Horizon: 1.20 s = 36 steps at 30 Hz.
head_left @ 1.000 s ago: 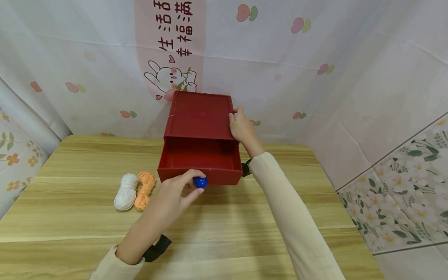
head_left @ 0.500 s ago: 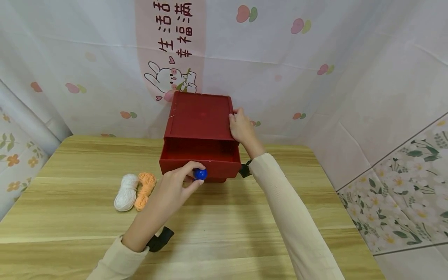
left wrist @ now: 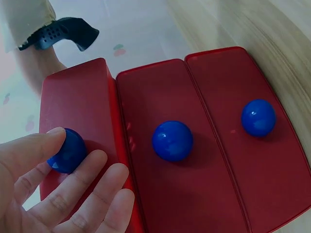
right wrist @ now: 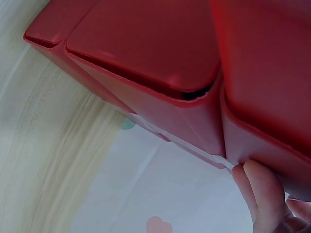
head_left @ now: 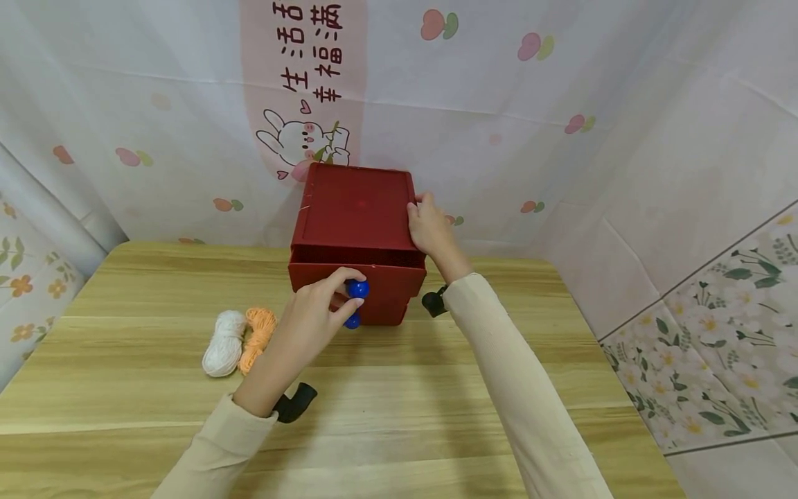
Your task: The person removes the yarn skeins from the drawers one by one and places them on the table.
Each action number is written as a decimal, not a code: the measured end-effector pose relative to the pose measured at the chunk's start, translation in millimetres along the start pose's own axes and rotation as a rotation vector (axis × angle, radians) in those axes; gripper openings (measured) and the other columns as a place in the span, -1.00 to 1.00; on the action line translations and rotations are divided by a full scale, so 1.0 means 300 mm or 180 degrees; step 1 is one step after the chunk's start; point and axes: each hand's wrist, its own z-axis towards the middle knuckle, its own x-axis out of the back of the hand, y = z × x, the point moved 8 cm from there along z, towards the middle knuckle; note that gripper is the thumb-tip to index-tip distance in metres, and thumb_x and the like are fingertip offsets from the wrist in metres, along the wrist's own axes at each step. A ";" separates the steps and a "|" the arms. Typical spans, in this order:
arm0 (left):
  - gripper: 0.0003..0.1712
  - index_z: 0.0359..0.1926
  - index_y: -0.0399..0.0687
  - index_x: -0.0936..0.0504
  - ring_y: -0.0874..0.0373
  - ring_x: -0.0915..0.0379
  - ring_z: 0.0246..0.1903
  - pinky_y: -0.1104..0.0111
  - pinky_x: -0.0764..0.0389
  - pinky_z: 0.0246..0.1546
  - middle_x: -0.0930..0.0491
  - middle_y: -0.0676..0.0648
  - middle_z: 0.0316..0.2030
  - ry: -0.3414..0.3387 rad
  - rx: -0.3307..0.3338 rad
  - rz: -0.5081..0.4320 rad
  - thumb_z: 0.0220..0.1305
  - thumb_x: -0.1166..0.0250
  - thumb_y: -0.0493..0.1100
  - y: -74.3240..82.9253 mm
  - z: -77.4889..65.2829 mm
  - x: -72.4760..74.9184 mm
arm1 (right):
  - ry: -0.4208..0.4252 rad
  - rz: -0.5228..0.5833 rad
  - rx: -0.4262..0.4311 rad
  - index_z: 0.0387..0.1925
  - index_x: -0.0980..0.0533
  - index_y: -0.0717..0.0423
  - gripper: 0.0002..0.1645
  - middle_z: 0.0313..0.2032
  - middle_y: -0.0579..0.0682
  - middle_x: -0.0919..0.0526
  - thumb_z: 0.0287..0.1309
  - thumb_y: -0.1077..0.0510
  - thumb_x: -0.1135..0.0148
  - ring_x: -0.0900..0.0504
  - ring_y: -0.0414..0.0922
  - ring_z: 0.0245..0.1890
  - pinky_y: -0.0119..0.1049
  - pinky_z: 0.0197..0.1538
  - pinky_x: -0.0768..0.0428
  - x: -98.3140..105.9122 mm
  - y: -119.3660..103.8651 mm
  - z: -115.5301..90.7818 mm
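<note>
A red plastic drawer cabinet [head_left: 358, 208] stands at the back of the table, its top drawer [head_left: 389, 283] partly pulled out. Three stacked drawer fronts, each with a round blue knob, show in the left wrist view; the middle knob [left wrist: 173, 141] and the bottom knob [left wrist: 258, 118] are untouched. My left hand [head_left: 309, 315] pinches the top drawer's knob [head_left: 358, 289] between thumb and fingers. At the cabinet's upper right side, my right hand [head_left: 431, 225] holds the edge, its fingers [right wrist: 265, 189] against the side wall in the right wrist view.
Left of the cabinet lie a white yarn skein [head_left: 223, 343] and an orange yarn skein [head_left: 258, 336] on the wooden table [head_left: 386, 430]. A patterned curtain [head_left: 492, 138] hangs close behind the cabinet, and a floral panel [head_left: 729, 333] rises at the right.
The top drawer has slid back toward the cabinet, its opening now narrow. My left hand has moved forward with the knob. The right hand stays at the cabinet's side.
</note>
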 end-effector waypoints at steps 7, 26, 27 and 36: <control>-0.64 0.06 0.11 -0.46 0.13 -0.60 -0.39 0.33 -0.58 -0.47 -0.65 -0.06 -0.29 0.0010 0.0011 -0.0015 0.24 -0.24 -0.12 -0.014 0.034 -0.003 | -0.0008 0.0025 -0.0005 0.31 -0.07 0.09 -0.46 0.10 0.23 -0.48 0.43 -0.07 0.36 -0.46 0.13 0.03 -0.02 0.11 -0.38 -0.002 0.003 0.000; -0.63 0.07 0.12 -0.44 0.10 -0.58 -0.35 0.26 -0.60 -0.36 -0.64 -0.06 -0.26 0.0032 0.0080 -0.0044 0.23 -0.24 -0.13 -0.042 0.085 -0.008 | 0.0021 -0.0027 0.0028 0.30 -0.09 0.11 -0.46 0.18 0.24 -0.42 0.43 -0.06 0.35 -0.43 0.18 0.07 0.00 0.15 -0.35 0.000 -0.001 0.002; -0.63 0.07 0.13 -0.43 0.10 -0.57 -0.34 0.25 -0.60 -0.36 -0.64 -0.05 -0.26 0.0023 0.0097 -0.0041 0.23 -0.24 -0.12 -0.044 0.086 -0.009 | 0.0012 -0.0022 0.0024 0.30 -0.09 0.11 -0.46 0.18 0.24 -0.42 0.43 -0.06 0.36 -0.44 0.18 0.07 0.00 0.14 -0.36 0.000 -0.001 0.002; -0.54 0.18 0.12 -0.37 0.01 -0.46 -0.10 0.10 -0.53 -0.15 -0.56 -0.06 -0.16 -0.0066 0.0059 -0.0031 0.27 -0.21 -0.10 -0.056 0.068 -0.027 | -0.0031 -0.0002 -0.0005 0.31 -0.07 0.09 -0.46 0.18 0.23 -0.42 0.44 -0.06 0.38 -0.45 0.15 0.07 -0.02 0.12 -0.39 -0.002 -0.001 0.000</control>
